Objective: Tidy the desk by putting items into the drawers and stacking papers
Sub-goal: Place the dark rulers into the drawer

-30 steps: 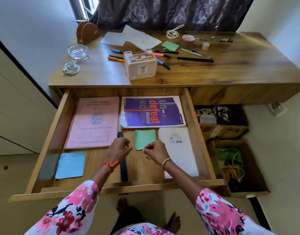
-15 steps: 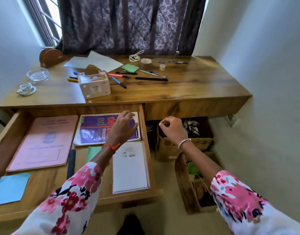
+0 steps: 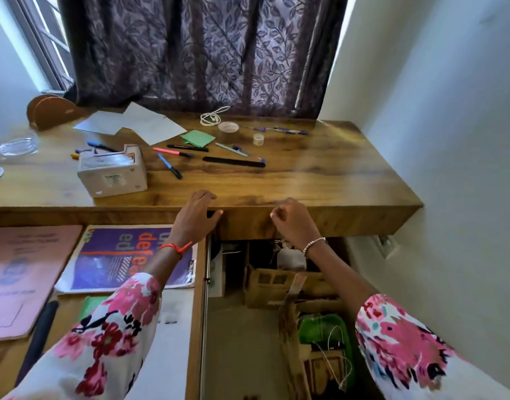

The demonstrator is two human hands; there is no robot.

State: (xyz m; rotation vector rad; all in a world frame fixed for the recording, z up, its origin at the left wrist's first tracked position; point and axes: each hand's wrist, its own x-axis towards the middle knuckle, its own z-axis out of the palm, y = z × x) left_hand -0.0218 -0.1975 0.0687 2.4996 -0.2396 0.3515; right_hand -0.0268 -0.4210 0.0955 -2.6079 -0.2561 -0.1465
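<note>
Head camera: a person in floral sleeves stands at a wooden desk [image 3: 320,174]. The left hand [image 3: 197,217] rests on the desk's front edge, its fingers loosely spread and the thumb at the dark gap just below. The right hand [image 3: 292,223] is against the closed drawer front [image 3: 349,223], fingers curled inward. Whether they hook its upper lip cannot be told, and nothing shows inside them.

To the left the open drawer [image 3: 200,298] holds a pink booklet [image 3: 23,272] and, beside it, a purple magazine [image 3: 115,255], both lying flat. Loose papers [image 3: 150,125] lie overlapping at the back of the desktop, near the curtain [image 3: 190,53]. Scattered in front of them are green notes [image 3: 198,138], a pink pen [image 3: 173,152], a blue pen [image 3: 169,166], a black strip [image 3: 233,162], a tape roll [image 3: 228,127] and a coiled white cable [image 3: 212,116]. A white box [image 3: 112,174] sits near the front edge. Cardboard boxes [image 3: 274,284] stand on the floor under the desk.
</note>
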